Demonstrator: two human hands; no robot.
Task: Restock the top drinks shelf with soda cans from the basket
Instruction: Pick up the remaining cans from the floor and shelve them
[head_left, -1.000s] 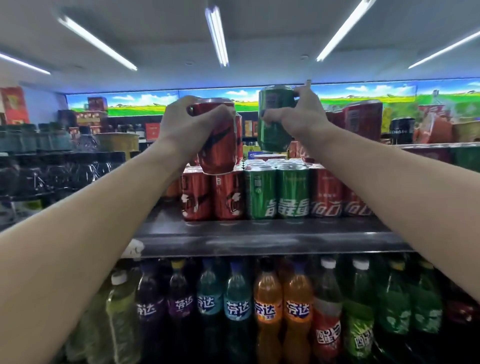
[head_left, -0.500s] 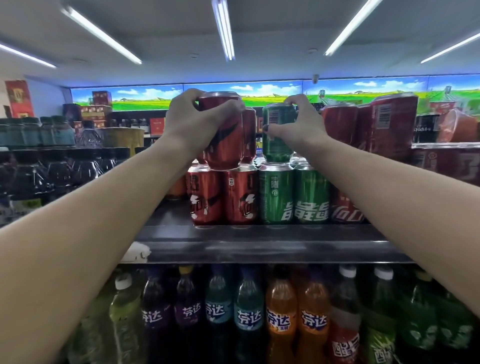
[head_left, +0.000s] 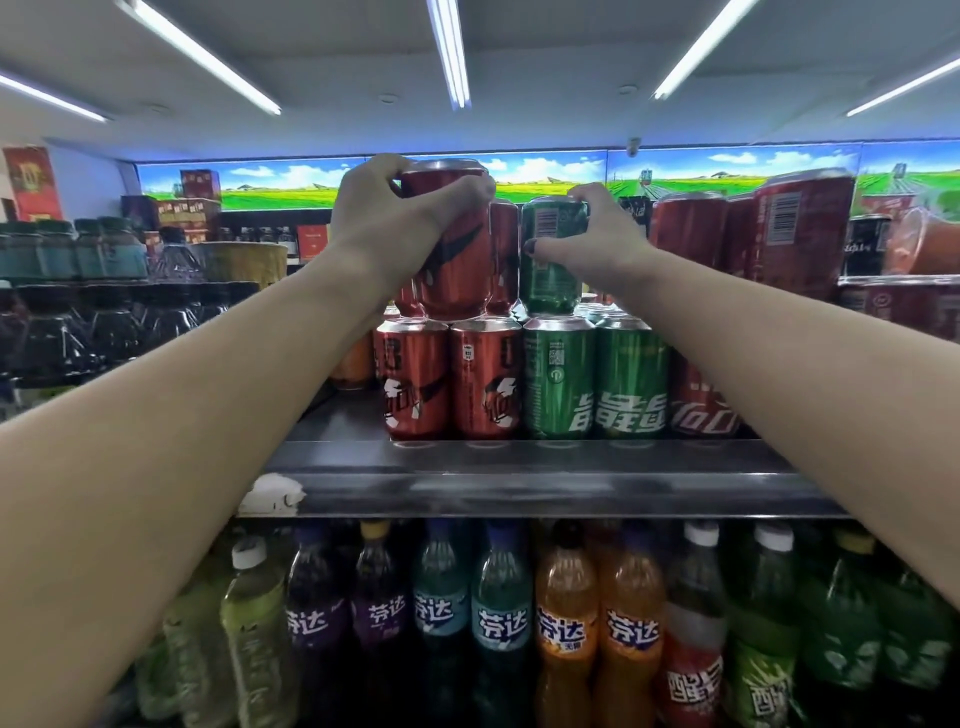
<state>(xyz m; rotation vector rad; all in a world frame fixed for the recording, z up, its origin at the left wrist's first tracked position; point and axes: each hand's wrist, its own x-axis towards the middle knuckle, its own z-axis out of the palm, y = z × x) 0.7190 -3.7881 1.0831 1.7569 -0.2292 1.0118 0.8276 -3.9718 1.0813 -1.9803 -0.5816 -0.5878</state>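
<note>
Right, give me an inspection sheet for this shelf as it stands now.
Surface: top shelf, dark metal, front lip bare.
Job's things: red can and green can, both in the second tier, over a front row of cans.
Clutter: white scrap at the shelf's left edge.
Grippers: left hand grips the red can; right hand grips the green can.
Cables: nothing seen.
Surroundings: bottles below; basket not in view.

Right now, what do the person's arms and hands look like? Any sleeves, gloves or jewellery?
Both forearms are bare, with no sleeves in view. The left hand and right hand wear no gloves, rings or watch. The right thumbnail looks dark, perhaps polished.
</note>
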